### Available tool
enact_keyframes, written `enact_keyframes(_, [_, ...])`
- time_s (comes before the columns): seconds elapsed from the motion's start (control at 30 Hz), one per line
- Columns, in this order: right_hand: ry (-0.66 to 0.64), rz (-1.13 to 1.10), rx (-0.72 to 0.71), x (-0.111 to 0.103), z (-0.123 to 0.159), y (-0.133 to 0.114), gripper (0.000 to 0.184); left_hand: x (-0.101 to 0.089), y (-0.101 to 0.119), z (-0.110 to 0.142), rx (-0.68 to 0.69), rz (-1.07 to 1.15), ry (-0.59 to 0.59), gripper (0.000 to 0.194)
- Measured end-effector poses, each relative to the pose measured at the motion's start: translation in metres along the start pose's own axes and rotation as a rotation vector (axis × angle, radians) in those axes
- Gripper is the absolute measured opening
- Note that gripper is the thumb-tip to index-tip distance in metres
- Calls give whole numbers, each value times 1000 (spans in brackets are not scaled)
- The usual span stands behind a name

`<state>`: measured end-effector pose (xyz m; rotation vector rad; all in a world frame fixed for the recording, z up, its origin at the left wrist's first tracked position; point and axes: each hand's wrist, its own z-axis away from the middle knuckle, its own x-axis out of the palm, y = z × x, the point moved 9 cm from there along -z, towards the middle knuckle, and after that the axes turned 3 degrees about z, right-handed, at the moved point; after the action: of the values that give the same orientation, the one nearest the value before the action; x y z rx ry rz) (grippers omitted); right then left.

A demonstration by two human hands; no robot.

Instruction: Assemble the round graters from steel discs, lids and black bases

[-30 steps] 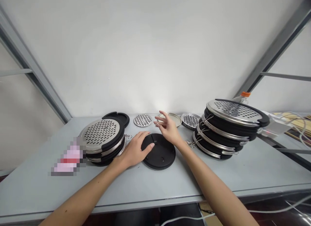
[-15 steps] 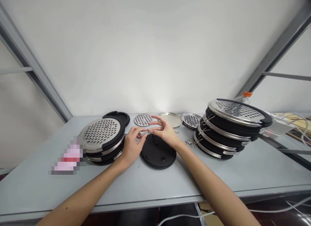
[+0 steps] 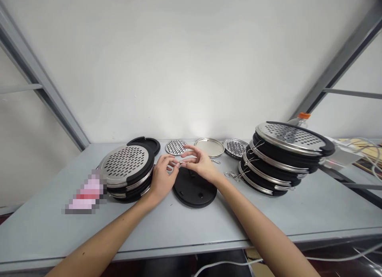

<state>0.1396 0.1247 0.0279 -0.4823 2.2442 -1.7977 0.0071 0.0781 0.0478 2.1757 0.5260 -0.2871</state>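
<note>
Over the far part of a round black base (image 3: 195, 189), my two hands meet at the fingertips. My left hand (image 3: 163, 174) pinches one end of a thin metal wire clip (image 3: 183, 162). The other end is between the thumb and a finger of my right hand (image 3: 201, 165), whose remaining fingers are raised and curved. Fingers partly cover the clip. The base lies flat on the table and shows small holes or studs. Just left of my left hand stands a short stack of round graters (image 3: 127, 165) with black rims.
A taller stack of graters (image 3: 286, 157) with wire clips on its side stands right. Loose clips (image 3: 234, 175) lie beside it. Behind are a black ring (image 3: 146, 144), a perforated disc (image 3: 175, 147), a metal ring lid (image 3: 209, 147) and another grater disc (image 3: 235, 148).
The wire clip shows more plainly between my fingertips. My right hand has lowered slightly and its raised fingers have curled in a little. My left hand has barely moved.
</note>
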Motion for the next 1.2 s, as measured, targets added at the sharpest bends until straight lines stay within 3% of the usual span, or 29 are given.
enact_keyframes(0.27, [15,68,66,-1,1,-4,35,10,3,3,39,-114,-85,7])
enact_keyframes(0.57, [133,55,55,-13,-2,-4,40,11,11,4,105,-158,-118,8])
enact_keyframes(0.73, [-3,109,-3,-3,0,-10,23,6,14,4,116,-207,-80,7])
enact_keyframes(0.93, [-164,346,-164,21,9,-17,32,3,17,4,143,-227,-59,6])
enact_keyframes(1.2, [-128,444,-190,18,8,-18,24,3,17,4,138,-240,-83,5])
